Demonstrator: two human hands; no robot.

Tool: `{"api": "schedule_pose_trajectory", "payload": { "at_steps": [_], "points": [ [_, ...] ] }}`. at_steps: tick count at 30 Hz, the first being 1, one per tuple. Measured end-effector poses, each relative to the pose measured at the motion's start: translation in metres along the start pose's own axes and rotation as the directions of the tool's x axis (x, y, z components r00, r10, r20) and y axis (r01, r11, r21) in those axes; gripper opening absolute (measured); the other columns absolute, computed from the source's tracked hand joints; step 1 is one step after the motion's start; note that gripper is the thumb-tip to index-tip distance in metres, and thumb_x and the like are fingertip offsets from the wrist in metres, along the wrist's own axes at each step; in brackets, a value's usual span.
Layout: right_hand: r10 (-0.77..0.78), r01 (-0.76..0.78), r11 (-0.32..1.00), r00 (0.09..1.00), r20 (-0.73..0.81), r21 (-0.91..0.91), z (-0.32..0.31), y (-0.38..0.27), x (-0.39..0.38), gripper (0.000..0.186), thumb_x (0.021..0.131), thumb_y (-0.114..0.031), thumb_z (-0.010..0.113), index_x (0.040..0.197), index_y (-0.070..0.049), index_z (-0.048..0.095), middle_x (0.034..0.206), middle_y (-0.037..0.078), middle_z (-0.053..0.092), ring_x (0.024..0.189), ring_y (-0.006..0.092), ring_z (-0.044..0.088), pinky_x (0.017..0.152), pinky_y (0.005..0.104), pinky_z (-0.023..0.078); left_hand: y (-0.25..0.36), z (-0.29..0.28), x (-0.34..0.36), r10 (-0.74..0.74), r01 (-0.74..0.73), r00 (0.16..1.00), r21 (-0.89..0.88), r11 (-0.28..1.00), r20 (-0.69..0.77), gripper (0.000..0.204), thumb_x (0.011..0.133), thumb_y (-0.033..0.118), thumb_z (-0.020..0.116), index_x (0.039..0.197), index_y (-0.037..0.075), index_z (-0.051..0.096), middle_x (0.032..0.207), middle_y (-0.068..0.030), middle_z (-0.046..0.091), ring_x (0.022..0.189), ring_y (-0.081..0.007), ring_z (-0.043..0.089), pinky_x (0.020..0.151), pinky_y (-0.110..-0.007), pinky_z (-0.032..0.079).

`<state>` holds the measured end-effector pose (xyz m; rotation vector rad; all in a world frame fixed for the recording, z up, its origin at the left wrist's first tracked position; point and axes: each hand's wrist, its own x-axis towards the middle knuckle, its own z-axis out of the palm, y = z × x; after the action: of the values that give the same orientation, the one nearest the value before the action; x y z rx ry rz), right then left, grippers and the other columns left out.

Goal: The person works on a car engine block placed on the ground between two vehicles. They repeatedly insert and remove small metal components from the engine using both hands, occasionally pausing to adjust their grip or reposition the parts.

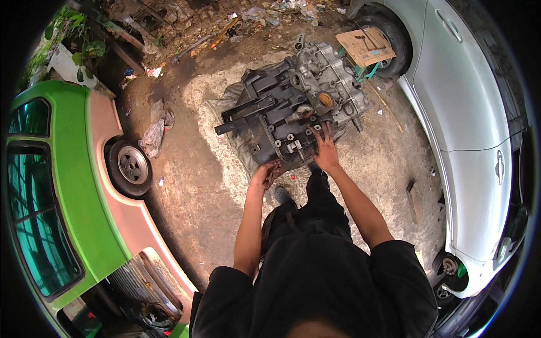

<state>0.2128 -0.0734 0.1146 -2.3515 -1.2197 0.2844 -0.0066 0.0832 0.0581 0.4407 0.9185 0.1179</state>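
Observation:
An engine (293,107) lies in front of me on a dark plastic sheet (217,107). Its left part is a black ribbed cover (259,129); bare grey metal castings (329,70) make up the far right part, with a round orange-brown opening (325,100) among them. My right hand (325,149) rests on the cover's near right edge, fingers stretched out and apart. At the near left corner, my left hand (266,173) has its fingers curled together; whatever they hold, if anything, is too small to make out. Both hands look smudged with dark grease.
A green and pink vehicle (79,169) stands on the left, a silver car (462,112) on the right. Cardboard (366,47) with a tool on it lies on a green stool (369,72) by the car's wheel. Litter (287,11) is scattered at the back.

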Motion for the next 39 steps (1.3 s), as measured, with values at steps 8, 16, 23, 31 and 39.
{"api": "schedule_pose_trajectory", "payload": {
  "at_steps": [8, 16, 23, 31, 39],
  "points": [
    [0.014, -0.014, 1.000, 1.000, 0.019, 0.017, -0.003, -0.003, 0.000, 0.096, 0.078, 0.000, 0.072, 0.158, -0.035, 0.031, 0.167, 0.009, 0.017, 0.157, 0.0349, 0.009, 0.126, 0.0480, 0.030, 0.018, 0.004, -0.003, -0.073, 0.077, 0.996, 0.089, 0.993, -0.044, 0.021, 0.096, 0.007, 0.064, 0.115, -0.002, 0.068, 0.102, -0.0098, 0.074, 0.074, -0.0105, 0.068, 0.057, -0.017, 0.053],
    [0.038, -0.038, 0.999, 0.999, 0.032, 0.011, -0.005, -0.005, 0.001, 0.095, 0.078, -0.001, 0.072, 0.157, -0.035, 0.032, 0.167, 0.009, 0.017, 0.157, 0.0353, 0.009, 0.125, 0.0480, 0.031, 0.025, -0.001, 0.003, -0.084, 0.069, 0.995, 0.239, 0.969, 0.051, 0.028, 0.095, 0.003, 0.061, 0.122, -0.004, 0.064, 0.107, -0.0134, 0.074, 0.068, -0.0090, 0.061, 0.052, -0.019, 0.046],
    [0.030, -0.031, 0.999, 0.999, 0.030, 0.013, -0.004, -0.005, 0.001, 0.095, 0.077, -0.001, 0.071, 0.157, -0.035, 0.032, 0.167, 0.009, 0.018, 0.157, 0.0354, 0.010, 0.125, 0.0480, 0.032, 0.035, 0.007, -0.005, -0.122, 0.088, 0.989, 0.344, 0.935, 0.078, 0.034, 0.098, 0.002, 0.052, 0.130, -0.006, 0.056, 0.119, -0.0170, 0.072, 0.064, -0.0083, 0.051, 0.050, -0.019, 0.042],
    [-0.007, 0.007, 1.000, 1.000, 0.000, 0.007, -0.002, -0.002, 0.001, 0.095, 0.077, -0.001, 0.071, 0.157, -0.035, 0.033, 0.167, 0.009, 0.018, 0.157, 0.0360, 0.010, 0.124, 0.0473, 0.033, 0.052, 0.009, -0.009, -0.176, 0.100, 0.977, 0.465, 0.880, 0.122, 0.035, 0.096, 0.008, 0.053, 0.130, -0.003, 0.059, 0.116, -0.0142, 0.074, 0.058, -0.0068, 0.042, 0.049, -0.022, 0.038],
    [-0.016, 0.016, 1.000, 1.000, 0.002, 0.001, -0.001, 0.000, 0.000, 0.094, 0.077, -0.003, 0.071, 0.157, -0.035, 0.032, 0.167, 0.011, 0.017, 0.157, 0.0372, 0.010, 0.125, 0.0477, 0.030, 0.051, 0.008, -0.003, -0.195, 0.097, 0.974, 0.560, 0.823, 0.117, 0.030, 0.099, 0.016, 0.052, 0.119, 0.000, 0.068, 0.111, -0.0111, 0.076, 0.055, -0.0071, 0.041, 0.047, -0.022, 0.036]
  ]
}}
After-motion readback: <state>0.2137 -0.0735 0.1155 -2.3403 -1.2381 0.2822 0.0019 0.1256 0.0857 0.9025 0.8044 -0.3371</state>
